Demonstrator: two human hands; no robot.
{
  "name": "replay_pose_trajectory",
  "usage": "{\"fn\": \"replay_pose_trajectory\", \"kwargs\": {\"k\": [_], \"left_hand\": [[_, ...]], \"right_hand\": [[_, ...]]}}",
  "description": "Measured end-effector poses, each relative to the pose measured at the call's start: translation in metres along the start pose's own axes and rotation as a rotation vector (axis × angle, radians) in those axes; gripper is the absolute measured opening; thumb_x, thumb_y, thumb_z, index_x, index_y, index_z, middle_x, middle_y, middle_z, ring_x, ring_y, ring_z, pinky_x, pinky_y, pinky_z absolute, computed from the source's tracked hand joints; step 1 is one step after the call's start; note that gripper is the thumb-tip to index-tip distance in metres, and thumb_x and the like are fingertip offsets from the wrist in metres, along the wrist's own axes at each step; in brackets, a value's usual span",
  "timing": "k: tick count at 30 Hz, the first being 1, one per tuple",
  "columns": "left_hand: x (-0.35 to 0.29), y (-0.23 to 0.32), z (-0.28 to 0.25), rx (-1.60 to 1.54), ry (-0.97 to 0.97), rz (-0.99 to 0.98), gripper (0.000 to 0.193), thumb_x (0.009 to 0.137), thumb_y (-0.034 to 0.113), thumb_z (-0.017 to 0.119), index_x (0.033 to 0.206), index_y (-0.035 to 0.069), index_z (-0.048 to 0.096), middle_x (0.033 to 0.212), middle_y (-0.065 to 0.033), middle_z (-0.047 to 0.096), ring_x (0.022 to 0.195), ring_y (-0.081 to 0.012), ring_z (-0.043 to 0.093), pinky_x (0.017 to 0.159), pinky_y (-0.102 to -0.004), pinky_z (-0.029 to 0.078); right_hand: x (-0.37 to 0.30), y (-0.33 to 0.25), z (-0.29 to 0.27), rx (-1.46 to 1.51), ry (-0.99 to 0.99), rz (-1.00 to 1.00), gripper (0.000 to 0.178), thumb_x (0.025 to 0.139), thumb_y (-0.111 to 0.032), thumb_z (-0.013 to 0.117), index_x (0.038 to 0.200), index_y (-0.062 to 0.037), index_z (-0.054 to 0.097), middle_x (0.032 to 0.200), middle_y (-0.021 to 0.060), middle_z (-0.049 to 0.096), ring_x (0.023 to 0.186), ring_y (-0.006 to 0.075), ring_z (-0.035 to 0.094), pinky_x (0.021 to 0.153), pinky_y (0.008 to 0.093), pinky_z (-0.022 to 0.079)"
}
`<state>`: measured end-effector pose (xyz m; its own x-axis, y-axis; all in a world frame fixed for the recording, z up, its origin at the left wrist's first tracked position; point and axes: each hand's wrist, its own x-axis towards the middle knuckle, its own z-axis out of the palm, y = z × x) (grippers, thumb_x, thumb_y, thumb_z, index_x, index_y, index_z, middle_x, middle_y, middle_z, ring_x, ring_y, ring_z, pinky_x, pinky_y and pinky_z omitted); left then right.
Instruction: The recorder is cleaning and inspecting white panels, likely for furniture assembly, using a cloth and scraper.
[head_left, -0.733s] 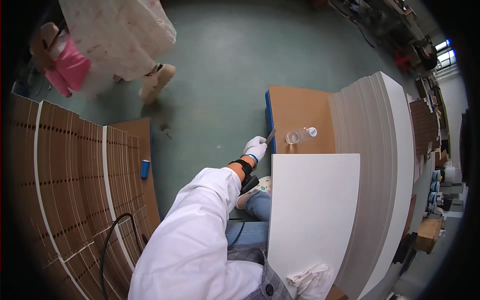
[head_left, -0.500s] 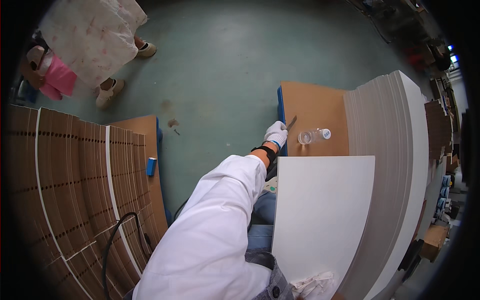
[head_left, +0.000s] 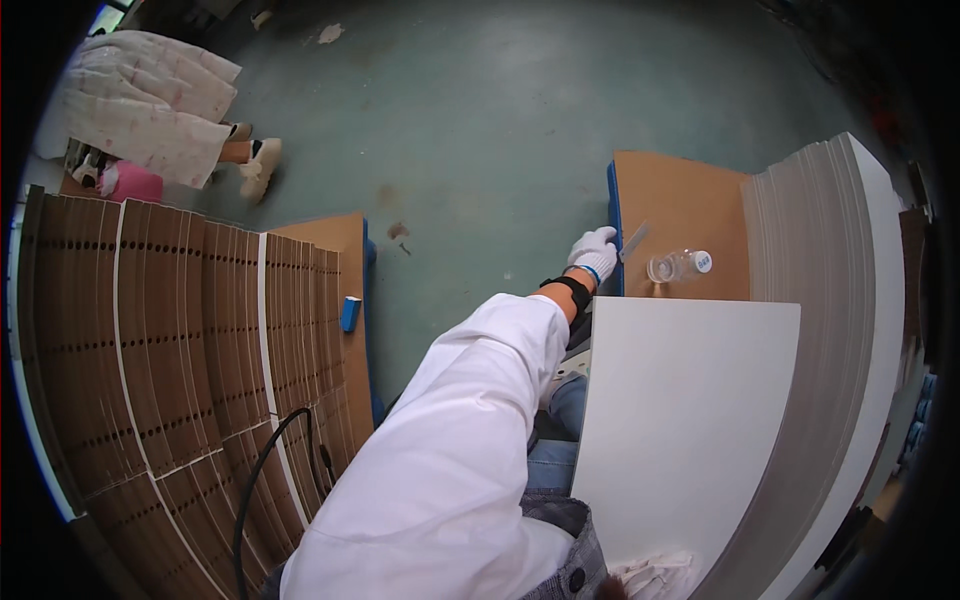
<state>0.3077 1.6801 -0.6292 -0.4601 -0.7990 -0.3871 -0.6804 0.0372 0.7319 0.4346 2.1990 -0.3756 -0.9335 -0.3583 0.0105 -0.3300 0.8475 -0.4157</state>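
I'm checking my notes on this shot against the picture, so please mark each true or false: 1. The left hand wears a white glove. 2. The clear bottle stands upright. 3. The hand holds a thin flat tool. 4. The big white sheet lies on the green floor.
1. True: the left hand is in a white glove.
2. False: the clear bottle lies on its side on the brown board.
3. True: it grips a thin flat tool.
4. False: the white sheet lies on the stack of sheets.
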Motion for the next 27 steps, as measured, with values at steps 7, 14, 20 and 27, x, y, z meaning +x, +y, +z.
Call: {"fn": "replay_pose_trajectory", "kwargs": {"k": [7, 14, 20, 27], "left_hand": [[0.013, -0.030, -0.141, 0.281, 0.384, 0.605, 0.030, 0.091, 0.028, 0.050, 0.104, 0.007, 0.065, 0.099, -0.0160, 0.064, 0.093, -0.0290, 0.060, 0.087, -0.0347, 0.046], [-0.166, 0.135, -0.182, -0.113, -0.082, 0.658, 0.039, 0.097, 0.029, 0.049, 0.125, 0.002, 0.054, 0.125, -0.0107, 0.055, 0.116, -0.0205, 0.050, 0.101, -0.0345, 0.040], [-0.263, 0.148, -0.123, 0.556, -0.390, 1.229, 0.052, 0.093, 0.029, 0.052, 0.139, 0.008, 0.040, 0.147, -0.0159, 0.033, 0.136, -0.0345, 0.029, 0.111, -0.0450, 0.026], [-0.257, 0.115, -0.108, 0.980, -0.168, 1.456, 0.052, 0.096, 0.033, 0.044, 0.141, 0.007, 0.036, 0.149, -0.0148, 0.029, 0.138, -0.0344, 0.024, 0.114, -0.0468, 0.020]], "right_hand": [[0.019, -0.028, -0.001, -0.017, 0.029, -0.109, 0.044, 0.085, -0.027, 0.051, 0.120, -0.0014, 0.050, 0.129, 0.0249, 0.046, 0.118, 0.0442, 0.044, 0.102, 0.0543, 0.034], [0.037, -0.042, -0.024, -0.161, 0.154, -0.104, 0.048, 0.077, -0.032, 0.062, 0.115, -0.0039, 0.057, 0.123, 0.0214, 0.047, 0.117, 0.0435, 0.041, 0.103, 0.0562, 0.031], [0.039, -0.081, -0.031, -0.272, -0.206, -0.107, 0.054, 0.075, -0.051, 0.062, 0.116, -0.0146, 0.059, 0.124, 0.0158, 0.044, 0.120, 0.0403, 0.037, 0.105, 0.0617, 0.024], [-0.067, 0.049, -0.061, -0.336, 0.458, 0.301, 0.038, 0.075, -0.042, 0.061, 0.100, -0.0139, 0.062, 0.107, 0.0069, 0.053, 0.107, 0.0285, 0.047, 0.095, 0.0490, 0.035]]}}
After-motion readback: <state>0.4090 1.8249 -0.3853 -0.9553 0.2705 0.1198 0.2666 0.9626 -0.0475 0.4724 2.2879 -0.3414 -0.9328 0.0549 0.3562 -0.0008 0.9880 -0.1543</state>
